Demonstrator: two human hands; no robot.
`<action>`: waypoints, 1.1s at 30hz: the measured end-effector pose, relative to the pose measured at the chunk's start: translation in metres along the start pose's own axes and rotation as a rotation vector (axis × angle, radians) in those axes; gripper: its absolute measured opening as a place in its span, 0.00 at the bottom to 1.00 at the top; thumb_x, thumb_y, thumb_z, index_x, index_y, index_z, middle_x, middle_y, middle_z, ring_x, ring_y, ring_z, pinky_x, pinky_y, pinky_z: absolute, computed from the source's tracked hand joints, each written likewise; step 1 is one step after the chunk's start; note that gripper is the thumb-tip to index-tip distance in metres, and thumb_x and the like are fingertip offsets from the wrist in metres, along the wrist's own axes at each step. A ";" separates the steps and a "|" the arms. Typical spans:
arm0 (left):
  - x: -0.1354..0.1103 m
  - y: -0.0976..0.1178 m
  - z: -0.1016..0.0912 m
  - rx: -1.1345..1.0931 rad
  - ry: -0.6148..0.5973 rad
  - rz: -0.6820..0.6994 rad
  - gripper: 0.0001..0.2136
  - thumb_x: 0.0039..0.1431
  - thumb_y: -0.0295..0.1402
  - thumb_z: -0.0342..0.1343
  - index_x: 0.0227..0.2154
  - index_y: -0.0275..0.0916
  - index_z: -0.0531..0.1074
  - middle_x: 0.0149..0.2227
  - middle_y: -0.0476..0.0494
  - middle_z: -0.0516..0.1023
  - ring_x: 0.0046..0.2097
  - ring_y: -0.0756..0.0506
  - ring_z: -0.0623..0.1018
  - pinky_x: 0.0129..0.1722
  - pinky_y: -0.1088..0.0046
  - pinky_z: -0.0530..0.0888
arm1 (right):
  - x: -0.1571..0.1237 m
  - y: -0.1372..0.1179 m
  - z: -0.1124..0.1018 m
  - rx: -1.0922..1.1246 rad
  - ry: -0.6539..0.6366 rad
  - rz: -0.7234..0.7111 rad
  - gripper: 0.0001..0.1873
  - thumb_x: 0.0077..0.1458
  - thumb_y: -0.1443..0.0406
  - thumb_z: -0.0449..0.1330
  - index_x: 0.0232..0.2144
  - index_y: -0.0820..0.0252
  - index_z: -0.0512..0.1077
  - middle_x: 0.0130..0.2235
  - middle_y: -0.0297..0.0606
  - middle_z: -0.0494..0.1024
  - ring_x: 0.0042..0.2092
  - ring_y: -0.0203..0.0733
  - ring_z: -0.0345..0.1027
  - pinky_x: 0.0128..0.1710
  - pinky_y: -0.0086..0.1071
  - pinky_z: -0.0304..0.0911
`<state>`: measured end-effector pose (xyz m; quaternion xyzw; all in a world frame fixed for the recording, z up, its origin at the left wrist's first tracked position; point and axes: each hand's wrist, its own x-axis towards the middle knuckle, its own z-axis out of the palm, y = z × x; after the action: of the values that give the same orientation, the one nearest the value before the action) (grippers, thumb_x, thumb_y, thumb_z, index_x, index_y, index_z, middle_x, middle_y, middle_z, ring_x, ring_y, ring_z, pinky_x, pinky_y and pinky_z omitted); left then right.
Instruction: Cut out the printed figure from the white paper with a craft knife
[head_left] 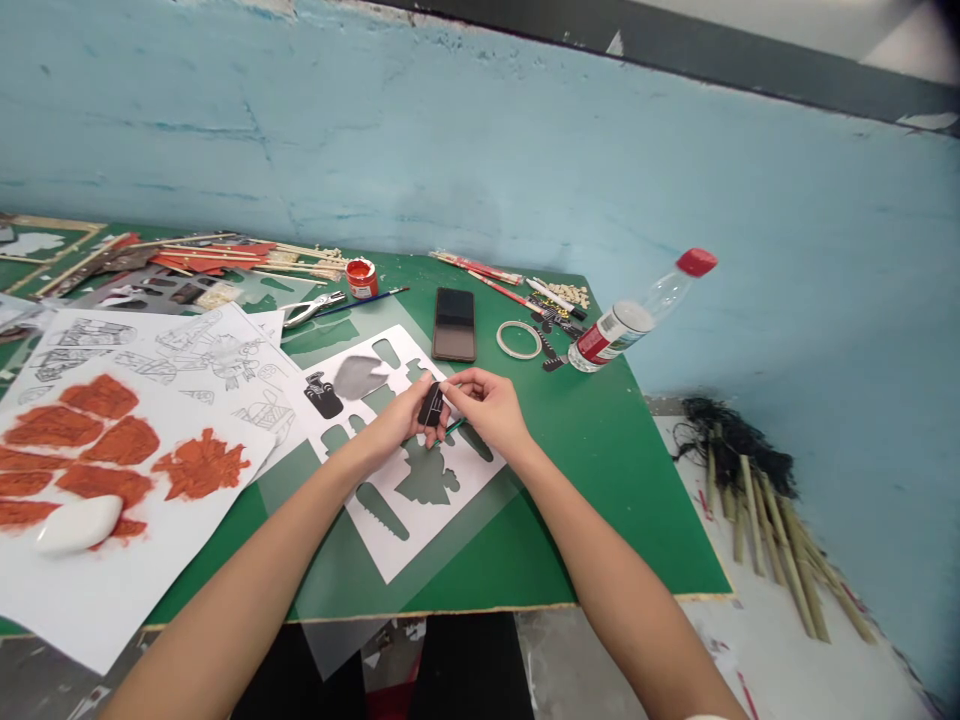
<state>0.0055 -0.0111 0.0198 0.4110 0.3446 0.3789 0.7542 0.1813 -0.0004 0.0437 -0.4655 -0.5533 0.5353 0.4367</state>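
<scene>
A small black cut-out piece (431, 405) with pale line marks is held between both hands above the table. My left hand (409, 408) is closed around its left side. Thumb and fingers of my right hand (487, 405) pinch at its upper right edge. Beneath them lies a white sheet (390, 560) with many shaped openings cut through it, resting on a clear plastic sheet (330, 590). Another black cut-out (322, 397) and a grey cut-out piece (360, 377) lie on the white sheet, left of my hands. A thin green stick partly shows under my fingers.
Beyond the hands lie a phone (454, 325), a tape roll (519, 340) and a tilted water bottle (611, 335). Pliers (313, 308), a red paint jar (361, 279) and thin sticks (247, 255) are at back left. Orange-painted paper (187, 540) covers the left side; bamboo poles (780, 530) lie right.
</scene>
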 end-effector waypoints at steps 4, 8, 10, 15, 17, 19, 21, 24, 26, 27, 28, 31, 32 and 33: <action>0.000 -0.002 -0.001 0.005 0.017 -0.003 0.21 0.74 0.51 0.57 0.53 0.36 0.75 0.44 0.43 0.79 0.37 0.49 0.79 0.35 0.71 0.79 | -0.001 -0.001 0.000 -0.005 0.003 0.004 0.22 0.50 0.46 0.71 0.33 0.58 0.78 0.23 0.35 0.80 0.25 0.40 0.73 0.28 0.32 0.67; 0.002 -0.004 -0.002 0.009 0.027 -0.009 0.21 0.74 0.51 0.57 0.53 0.36 0.75 0.44 0.43 0.79 0.37 0.49 0.79 0.36 0.70 0.80 | 0.000 -0.001 -0.001 -0.021 0.038 -0.001 0.21 0.49 0.48 0.71 0.33 0.58 0.79 0.21 0.31 0.75 0.23 0.36 0.66 0.27 0.31 0.62; 0.002 -0.005 -0.003 0.010 0.029 -0.012 0.21 0.74 0.51 0.57 0.53 0.36 0.75 0.44 0.43 0.79 0.37 0.49 0.79 0.36 0.70 0.80 | 0.001 -0.001 -0.002 -0.031 0.066 -0.003 0.20 0.49 0.48 0.71 0.33 0.59 0.79 0.21 0.29 0.73 0.23 0.35 0.64 0.27 0.30 0.59; 0.001 -0.006 -0.005 0.007 0.027 -0.009 0.22 0.75 0.52 0.56 0.54 0.36 0.74 0.43 0.44 0.79 0.36 0.49 0.79 0.34 0.71 0.79 | 0.004 0.000 -0.004 -0.037 0.097 0.008 0.22 0.51 0.46 0.68 0.32 0.59 0.79 0.23 0.34 0.76 0.30 0.40 0.72 0.29 0.30 0.62; 0.002 -0.007 -0.005 0.006 0.024 -0.009 0.22 0.75 0.52 0.56 0.54 0.36 0.74 0.43 0.44 0.79 0.35 0.50 0.79 0.34 0.71 0.79 | 0.004 -0.001 -0.004 -0.037 0.096 0.012 0.22 0.51 0.46 0.68 0.32 0.59 0.79 0.23 0.34 0.75 0.30 0.41 0.73 0.30 0.31 0.63; 0.002 -0.007 -0.005 0.005 0.020 -0.010 0.22 0.75 0.52 0.56 0.53 0.36 0.74 0.43 0.44 0.79 0.35 0.50 0.79 0.34 0.71 0.79 | 0.004 -0.001 -0.004 -0.036 0.093 0.013 0.23 0.51 0.46 0.68 0.32 0.60 0.79 0.24 0.34 0.76 0.30 0.41 0.72 0.30 0.31 0.63; 0.003 -0.008 -0.006 0.005 0.016 -0.012 0.22 0.75 0.52 0.57 0.53 0.36 0.74 0.43 0.44 0.79 0.36 0.50 0.79 0.34 0.71 0.79 | 0.004 -0.001 -0.003 -0.034 0.087 0.014 0.23 0.51 0.45 0.68 0.32 0.60 0.80 0.25 0.35 0.77 0.30 0.40 0.71 0.30 0.31 0.64; 0.004 -0.009 -0.007 0.004 0.010 -0.014 0.21 0.74 0.51 0.57 0.53 0.36 0.75 0.44 0.43 0.80 0.37 0.49 0.79 0.36 0.70 0.80 | 0.004 0.000 -0.003 -0.033 0.078 0.016 0.24 0.50 0.45 0.68 0.33 0.60 0.81 0.27 0.37 0.79 0.29 0.38 0.68 0.29 0.31 0.63; 0.004 -0.008 -0.007 0.003 0.004 -0.016 0.21 0.74 0.51 0.58 0.53 0.36 0.75 0.45 0.43 0.80 0.38 0.48 0.80 0.37 0.69 0.80 | 0.003 0.000 -0.003 -0.036 0.076 0.017 0.24 0.50 0.45 0.69 0.33 0.60 0.81 0.26 0.36 0.78 0.27 0.37 0.65 0.28 0.31 0.61; 0.004 -0.008 -0.007 0.002 0.001 -0.017 0.21 0.74 0.51 0.58 0.53 0.36 0.75 0.45 0.43 0.80 0.38 0.48 0.80 0.37 0.69 0.80 | 0.003 0.000 -0.003 -0.038 0.074 0.018 0.24 0.50 0.45 0.69 0.32 0.60 0.81 0.25 0.35 0.77 0.26 0.36 0.63 0.28 0.31 0.60; 0.004 -0.007 -0.007 0.002 -0.001 -0.016 0.21 0.74 0.51 0.58 0.54 0.36 0.75 0.45 0.43 0.80 0.39 0.48 0.80 0.37 0.69 0.81 | 0.002 0.000 -0.003 -0.041 0.073 0.019 0.24 0.49 0.45 0.70 0.32 0.60 0.81 0.23 0.33 0.75 0.25 0.35 0.61 0.27 0.31 0.59; 0.003 -0.005 -0.006 0.000 -0.005 -0.011 0.21 0.74 0.51 0.58 0.54 0.36 0.75 0.46 0.42 0.80 0.39 0.48 0.80 0.37 0.69 0.81 | 0.001 -0.002 -0.002 -0.044 0.062 0.024 0.24 0.49 0.45 0.70 0.32 0.61 0.81 0.21 0.30 0.71 0.24 0.33 0.58 0.26 0.31 0.57; 0.002 -0.004 -0.006 0.001 -0.005 -0.010 0.21 0.74 0.51 0.58 0.54 0.36 0.75 0.46 0.42 0.80 0.39 0.48 0.80 0.38 0.69 0.81 | 0.001 -0.003 -0.002 -0.042 0.057 0.026 0.24 0.49 0.45 0.70 0.32 0.61 0.81 0.21 0.30 0.72 0.23 0.33 0.58 0.26 0.31 0.57; 0.002 -0.004 -0.006 0.002 -0.006 -0.009 0.21 0.74 0.51 0.58 0.54 0.36 0.75 0.46 0.42 0.80 0.40 0.48 0.80 0.38 0.69 0.81 | 0.000 -0.004 -0.002 -0.040 0.051 0.027 0.24 0.49 0.45 0.70 0.32 0.61 0.81 0.21 0.31 0.73 0.23 0.33 0.59 0.26 0.31 0.58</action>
<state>0.0030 -0.0086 0.0133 0.4110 0.3448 0.3739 0.7566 0.1828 0.0003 0.0480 -0.4951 -0.5463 0.5179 0.4339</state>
